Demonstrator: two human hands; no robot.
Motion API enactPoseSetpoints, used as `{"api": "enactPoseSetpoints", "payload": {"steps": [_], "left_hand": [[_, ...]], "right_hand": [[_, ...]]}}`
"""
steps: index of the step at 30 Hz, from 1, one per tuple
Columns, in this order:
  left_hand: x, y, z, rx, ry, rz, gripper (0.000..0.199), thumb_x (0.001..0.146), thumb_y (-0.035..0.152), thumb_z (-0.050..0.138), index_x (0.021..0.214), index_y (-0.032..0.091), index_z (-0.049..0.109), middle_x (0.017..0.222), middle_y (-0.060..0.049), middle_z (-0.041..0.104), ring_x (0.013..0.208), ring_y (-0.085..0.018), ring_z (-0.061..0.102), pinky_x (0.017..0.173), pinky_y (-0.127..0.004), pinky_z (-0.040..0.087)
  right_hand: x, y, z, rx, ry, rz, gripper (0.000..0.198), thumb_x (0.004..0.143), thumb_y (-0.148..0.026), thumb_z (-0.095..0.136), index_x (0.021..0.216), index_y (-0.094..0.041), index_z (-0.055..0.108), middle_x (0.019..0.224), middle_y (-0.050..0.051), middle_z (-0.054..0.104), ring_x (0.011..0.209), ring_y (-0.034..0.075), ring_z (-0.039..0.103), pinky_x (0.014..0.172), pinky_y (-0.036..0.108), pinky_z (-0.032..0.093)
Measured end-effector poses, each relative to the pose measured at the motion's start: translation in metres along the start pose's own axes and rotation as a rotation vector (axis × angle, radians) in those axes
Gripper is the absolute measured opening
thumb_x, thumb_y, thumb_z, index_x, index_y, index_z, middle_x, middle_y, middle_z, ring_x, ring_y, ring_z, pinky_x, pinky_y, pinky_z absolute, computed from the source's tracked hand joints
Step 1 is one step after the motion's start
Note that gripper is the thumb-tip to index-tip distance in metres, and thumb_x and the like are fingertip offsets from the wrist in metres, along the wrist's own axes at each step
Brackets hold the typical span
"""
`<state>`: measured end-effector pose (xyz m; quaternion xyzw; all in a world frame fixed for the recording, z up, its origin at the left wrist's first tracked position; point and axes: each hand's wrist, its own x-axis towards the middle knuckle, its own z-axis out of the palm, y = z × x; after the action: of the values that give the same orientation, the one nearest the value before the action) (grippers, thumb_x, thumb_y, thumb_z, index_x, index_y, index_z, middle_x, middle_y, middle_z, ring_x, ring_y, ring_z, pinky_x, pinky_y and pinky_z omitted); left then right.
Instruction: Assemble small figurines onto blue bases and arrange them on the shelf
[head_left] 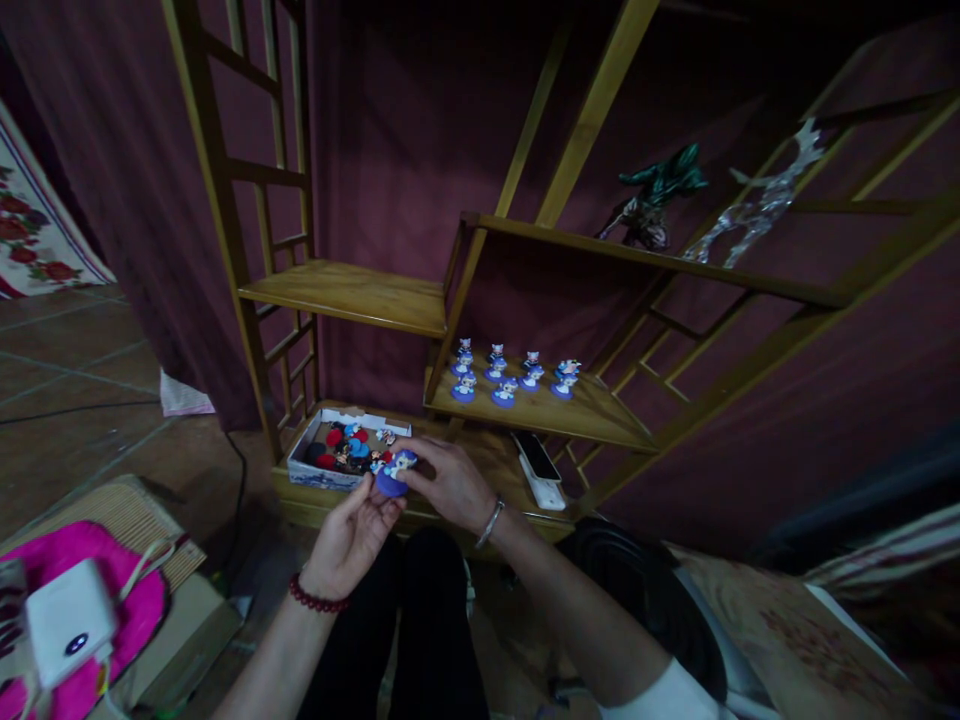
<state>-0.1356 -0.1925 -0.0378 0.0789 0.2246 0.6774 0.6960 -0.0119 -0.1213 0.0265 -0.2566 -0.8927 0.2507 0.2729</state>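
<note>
Between my two hands is a small purple-and-white figurine (393,476) on a round purple base. My left hand (352,540), palm up, grips the base's lower edge with thumb and fingertips. From the other side, my right hand (446,478) pinches the figurine with thumb and fingers. Just behind it, a cardboard box (319,476) holds several more figurines with red, blue and dark bases. On the small shelf (600,425) to the right, similar purple-based figurines (504,391) stand upright in rows.
A dark phone (536,456) lies on a white box (547,492) at the right of the bottom board. Higher up stand a green statue (652,195) and a clear glass-like ornament (757,210). At lower left, a white device (71,620) rests on a pink cloth (146,590).
</note>
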Motion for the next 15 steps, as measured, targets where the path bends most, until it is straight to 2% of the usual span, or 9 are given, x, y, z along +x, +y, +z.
{"api": "enactPoseSetpoints", "payload": {"steps": [6,15], "left_hand": [[-0.002,-0.002,-0.003,0.004,0.03,0.019,0.014,0.078,0.007,0.048,0.076,0.009,0.062,0.074,-0.008,0.064,0.068,-0.014,0.062,0.065,-0.022,0.052],[0.0,-0.006,-0.006,0.062,0.008,0.047,0.005,0.074,0.012,0.057,0.076,0.01,0.061,0.071,-0.005,0.064,0.061,-0.01,0.06,0.058,-0.019,0.051]], "right_hand": [[0.0,-0.002,-0.002,-0.022,-0.014,0.0,0.025,0.077,-0.02,0.055,0.102,-0.023,0.058,0.099,0.002,0.063,0.089,0.015,0.057,0.081,0.027,0.042],[0.001,-0.007,-0.011,0.028,-0.047,-0.007,0.025,0.076,-0.018,0.055,0.101,-0.021,0.059,0.098,0.002,0.063,0.087,0.013,0.058,0.078,0.024,0.042]]}}
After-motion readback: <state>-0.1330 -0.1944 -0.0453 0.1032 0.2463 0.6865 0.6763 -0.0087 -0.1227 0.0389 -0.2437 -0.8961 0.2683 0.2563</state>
